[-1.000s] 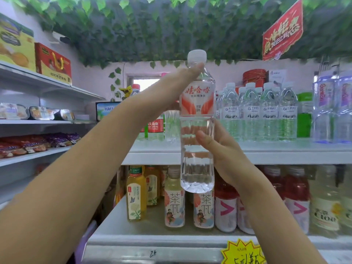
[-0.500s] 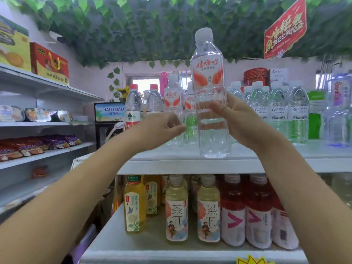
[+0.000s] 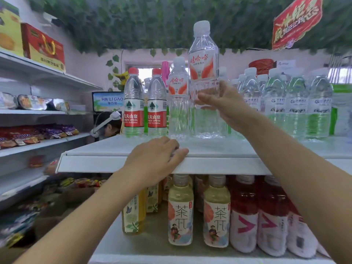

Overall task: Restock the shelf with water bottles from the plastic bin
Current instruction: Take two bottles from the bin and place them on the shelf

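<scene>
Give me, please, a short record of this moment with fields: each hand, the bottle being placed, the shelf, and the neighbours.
right hand: grips the water bottle around its middle
left hand: rests on the front edge of the top shelf, holds nothing
bottle state: upright, white cap, base seems down on the shelf
nearest neighbour: same-brand bottle, just to its left
further left: two red-label bottles
lower shelf: tea bottles
</scene>
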